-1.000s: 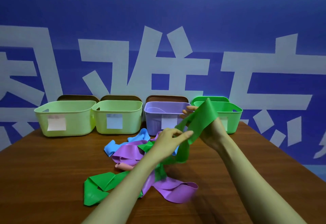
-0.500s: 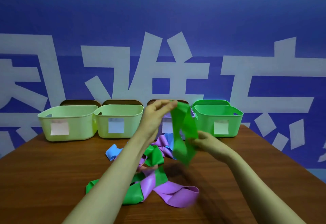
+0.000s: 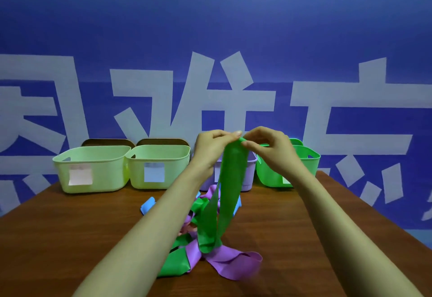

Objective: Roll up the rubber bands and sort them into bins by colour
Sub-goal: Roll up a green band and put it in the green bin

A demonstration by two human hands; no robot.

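Since the table (image 3: 315,238) shows wood at 3 and 9 o'clock of the heap, there looks to be room to roll on either side. A row of bins (image 3: 159,154) stands along its far edge at 12. The green bin (image 3: 308,163) sits at 1 o'clock, just behind the right hand (image 3: 273,151), so that hand is nearer the drop. The loose heap, with a purple band (image 3: 233,264) foremost, lies at 6 o'clock. The green band (image 3: 230,191) hangs from the fingers with its long axis near upright, and its tail trails toward 7 o'clock into the heap. The left hand (image 3: 210,149) and the right both pinch its top end, fingertips nearly meeting. Rolling likely starts there and works downward; the tail may drag neighbours.
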